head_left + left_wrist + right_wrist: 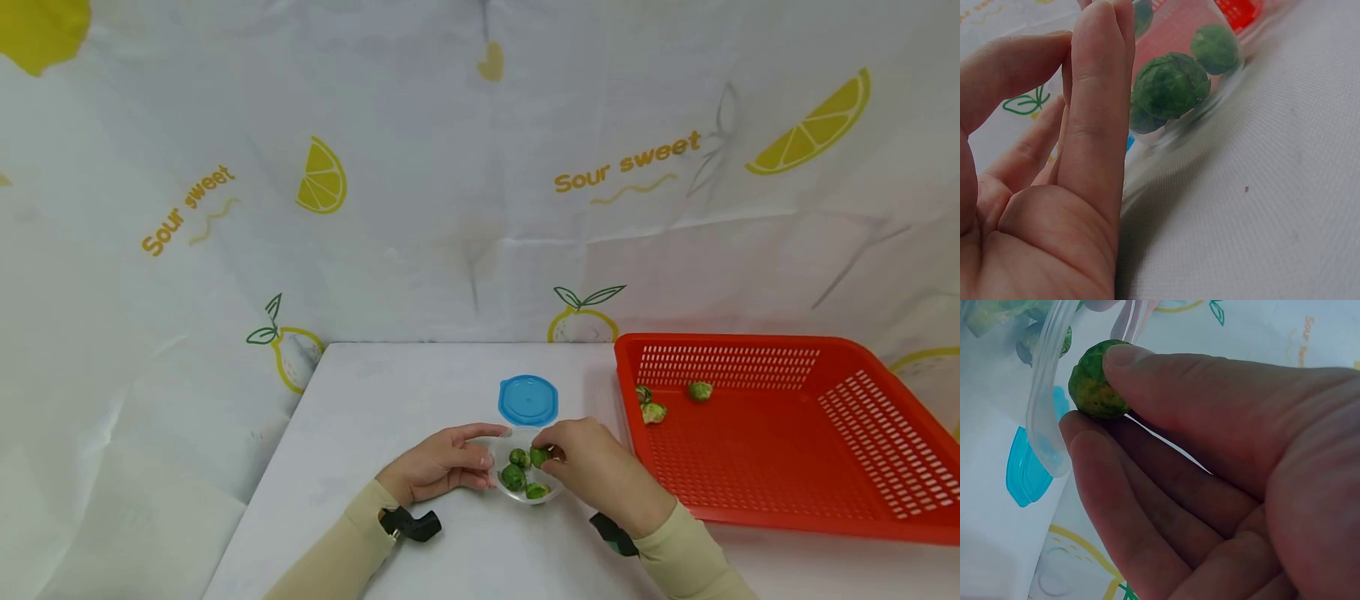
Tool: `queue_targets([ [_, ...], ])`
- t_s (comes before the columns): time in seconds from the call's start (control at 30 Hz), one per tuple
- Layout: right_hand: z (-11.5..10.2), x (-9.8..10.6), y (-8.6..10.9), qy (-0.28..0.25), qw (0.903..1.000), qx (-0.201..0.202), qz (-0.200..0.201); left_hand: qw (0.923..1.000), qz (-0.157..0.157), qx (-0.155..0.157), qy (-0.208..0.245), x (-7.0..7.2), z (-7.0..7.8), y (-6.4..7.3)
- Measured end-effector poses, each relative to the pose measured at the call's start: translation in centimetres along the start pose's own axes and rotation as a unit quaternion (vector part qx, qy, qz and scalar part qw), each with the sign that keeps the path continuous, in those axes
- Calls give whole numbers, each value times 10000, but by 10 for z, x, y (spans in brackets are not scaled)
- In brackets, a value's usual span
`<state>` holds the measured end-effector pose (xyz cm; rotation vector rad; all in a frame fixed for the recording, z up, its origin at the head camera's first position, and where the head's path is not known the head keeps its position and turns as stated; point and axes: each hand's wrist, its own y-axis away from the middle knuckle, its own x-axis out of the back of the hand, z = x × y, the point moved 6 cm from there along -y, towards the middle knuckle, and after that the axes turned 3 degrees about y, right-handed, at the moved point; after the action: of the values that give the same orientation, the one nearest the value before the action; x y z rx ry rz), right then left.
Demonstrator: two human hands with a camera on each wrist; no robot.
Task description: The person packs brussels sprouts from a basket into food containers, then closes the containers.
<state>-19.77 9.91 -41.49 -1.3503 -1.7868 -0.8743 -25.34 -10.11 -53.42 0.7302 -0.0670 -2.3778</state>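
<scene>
My left hand (442, 462) grips the left side of a clear plastic bowl (553, 481) on the white table. Several green Brussels sprouts (513, 477) lie in the bowl; through its wall the left wrist view shows a large sprout (1171, 85) beside the fingers. Between thumb and fingertips, my right hand (596, 467) pinches one Brussels sprout (1100, 381), which overlaps the bowl's right part in the head view. The bowl's rim (1052, 394) is close beside that sprout in the right wrist view.
A blue lid (528, 400) lies on the table (390, 392) just behind the bowl. To the right stands a large red basket (757, 450) with a few sprouts (700, 391) at its left side. A lemon-printed white sheet (442, 192) hangs behind the table.
</scene>
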Motion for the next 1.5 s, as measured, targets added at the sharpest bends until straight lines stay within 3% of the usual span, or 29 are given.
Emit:
queue_targets([
  [0.33, -3, -2, 0, 194, 9998, 49, -20, 10000, -60, -9, 36, -1, 0, 0],
  [0.73, 2, 0, 4, 215, 9994, -217, -131, 9999, -134, 34, 30, -4, 0, -6],
  [0.93, -2, 7, 9, 56, 10000, 2, -45, 9999, 106, 98, -56, -1, -1, -3],
  [1.1, -5, 31, 16, 209, 9993, 312, -34, 9996, 246, 140, -88, 4, -3, 0],
  [1.27, 7, 71, 23, 506, 9957, 774, 39, 9999, 107, 92, 4, 1, -3, 3],
  [1.33, 20, 87, 25, 607, 9941, 893, 140, 10000, 9, 75, 27, -2, -2, 3],
  [1.5, 75, 119, 22, 809, 9942, 680, 194, 9999, -39, 115, 67, -4, -2, 2],
])
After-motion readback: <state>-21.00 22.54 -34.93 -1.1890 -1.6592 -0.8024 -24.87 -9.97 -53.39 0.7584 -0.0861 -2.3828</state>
